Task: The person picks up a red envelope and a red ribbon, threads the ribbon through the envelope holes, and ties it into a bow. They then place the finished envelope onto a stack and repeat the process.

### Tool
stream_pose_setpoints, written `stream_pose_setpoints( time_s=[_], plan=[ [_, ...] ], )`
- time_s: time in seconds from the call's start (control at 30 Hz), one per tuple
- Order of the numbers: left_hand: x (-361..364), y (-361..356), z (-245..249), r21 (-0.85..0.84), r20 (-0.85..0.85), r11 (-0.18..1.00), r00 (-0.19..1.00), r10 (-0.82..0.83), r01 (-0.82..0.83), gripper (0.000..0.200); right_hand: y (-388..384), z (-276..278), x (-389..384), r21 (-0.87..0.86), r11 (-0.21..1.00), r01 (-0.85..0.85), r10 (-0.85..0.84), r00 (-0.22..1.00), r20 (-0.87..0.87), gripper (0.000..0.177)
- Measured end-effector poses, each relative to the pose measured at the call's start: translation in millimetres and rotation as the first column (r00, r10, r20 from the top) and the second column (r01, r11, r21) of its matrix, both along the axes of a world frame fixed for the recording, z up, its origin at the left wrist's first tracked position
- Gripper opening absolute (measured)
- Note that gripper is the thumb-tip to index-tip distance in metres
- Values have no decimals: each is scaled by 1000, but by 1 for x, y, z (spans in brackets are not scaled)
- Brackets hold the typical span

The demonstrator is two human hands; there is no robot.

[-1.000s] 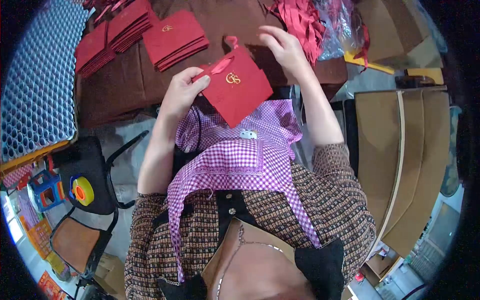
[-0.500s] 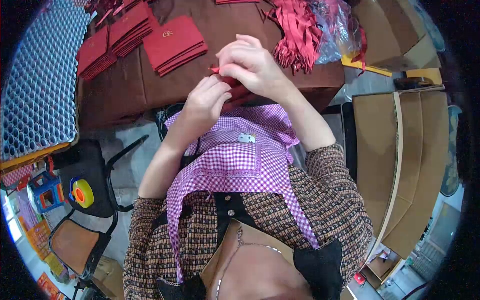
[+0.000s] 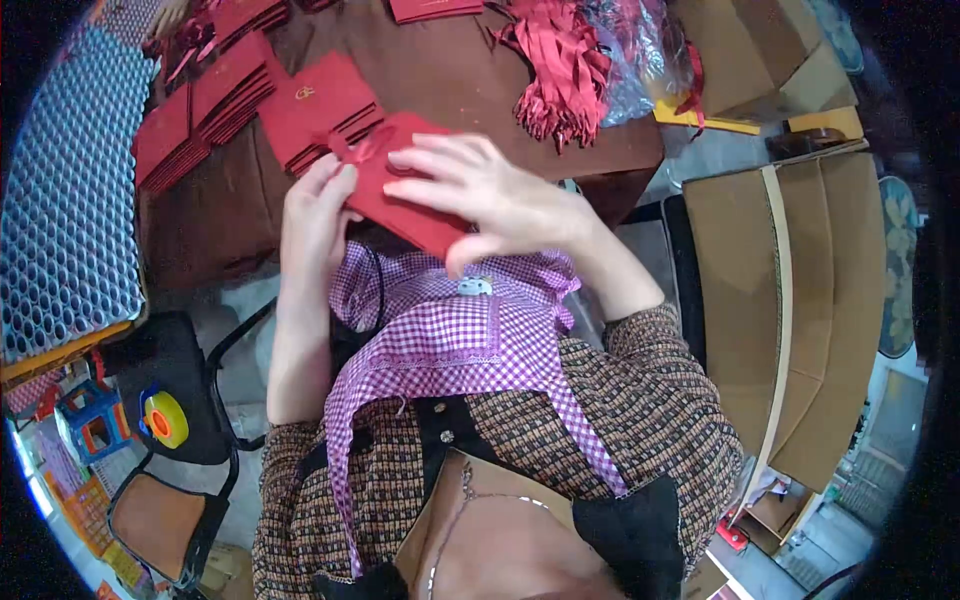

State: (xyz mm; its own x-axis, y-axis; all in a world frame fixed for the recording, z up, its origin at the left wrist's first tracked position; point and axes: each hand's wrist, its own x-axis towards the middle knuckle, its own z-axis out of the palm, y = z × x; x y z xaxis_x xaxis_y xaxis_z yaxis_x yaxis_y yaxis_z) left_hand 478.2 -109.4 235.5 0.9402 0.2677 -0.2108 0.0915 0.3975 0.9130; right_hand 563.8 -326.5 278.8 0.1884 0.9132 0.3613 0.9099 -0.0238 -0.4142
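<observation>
My left hand [image 3: 318, 215] grips the left edge of a flat red gift bag [image 3: 415, 215], near a red ribbon [image 3: 362, 150] at its upper left corner. My right hand [image 3: 480, 195] lies over the bag's right side, with fingers stretched out and thumb apart. The bag is tilted above the table's front edge, in front of the purple checked apron [image 3: 450, 330]. Just behind it rests a stack of red bags [image 3: 318, 98] with a gold emblem, partly covered by the held one.
More red stacks [image 3: 215, 105] lie at left on the brown-covered table [image 3: 400, 60]. A bunch of red ribbons [image 3: 560, 75] and clear plastic [image 3: 635, 60] lie at right. Cardboard boxes [image 3: 740, 320] stand at right; a chair holding a tape roll [image 3: 165, 420] stands at left.
The hands have moved apart and left. The red bag, mostly hidden before, now shows flat between them. My right hand has gone from a pinch to spread fingers.
</observation>
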Motion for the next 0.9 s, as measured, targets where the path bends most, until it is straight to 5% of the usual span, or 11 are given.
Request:
stream_pose_setpoints(
  time_s=[0.1, 0.23, 0.3, 0.33, 0.4, 0.43, 0.53, 0.6, 0.73, 0.8, 0.9],
  plan=[
    [1, 2, 5, -48, -4, 999, 1000, 9, -9, 24, -3, -6, -13, -93, 986, 139, -123, 980, 158, 64],
    [7, -8, 12, -44, 47, 998, 998, 46, -44, 31, -7, -24, -7, 107, 959, 262, -218, 925, -311, 48],
    [6, -6, 4, 182, 101, 980, 993, 64, -82, 30, -12, -33, 0, 180, 920, 349, -179, 780, -600, 38],
    [7, -6, 3, 180, 103, 981, 993, 60, -78, 30, -14, -33, -4, 106, 896, 431, -85, 402, -912, 34],
    [8, -10, 4, 605, 40, 796, 997, -69, 30, 23, -16, -50, 3, 89, 870, 485, -49, 266, -963, 33],
    [12, -11, -4, 547, 35, 837, 998, -51, 24, 14, -15, -57, 4, 86, 868, 489, -53, 264, -963, 33],
    [20, -3, -25, 465, -41, 884, 998, -43, 57, 9, -15, -64, 13, 127, 862, 490, -60, 347, -936, 34],
    [26, 6, -33, 467, -108, 880, 994, -37, 83, 6, -33, -57, 33, 101, 764, 638, -258, 444, -858, 30],
    [34, 11, -46, 340, -156, 921, 978, -142, 188, 7, -96, -47, 92, 296, 599, 744, -689, 667, -284, 20],
    [39, 6, -48, 293, -113, 945, 987, -117, 145, 9, -122, -46, 106, 184, 694, 696, -709, 705, 6, 23],
    [45, 10, -60, 319, -141, 931, 981, -137, 176, 15, -134, -68, 117, 110, 764, 636, -644, 762, 66, 26]
  ],
)
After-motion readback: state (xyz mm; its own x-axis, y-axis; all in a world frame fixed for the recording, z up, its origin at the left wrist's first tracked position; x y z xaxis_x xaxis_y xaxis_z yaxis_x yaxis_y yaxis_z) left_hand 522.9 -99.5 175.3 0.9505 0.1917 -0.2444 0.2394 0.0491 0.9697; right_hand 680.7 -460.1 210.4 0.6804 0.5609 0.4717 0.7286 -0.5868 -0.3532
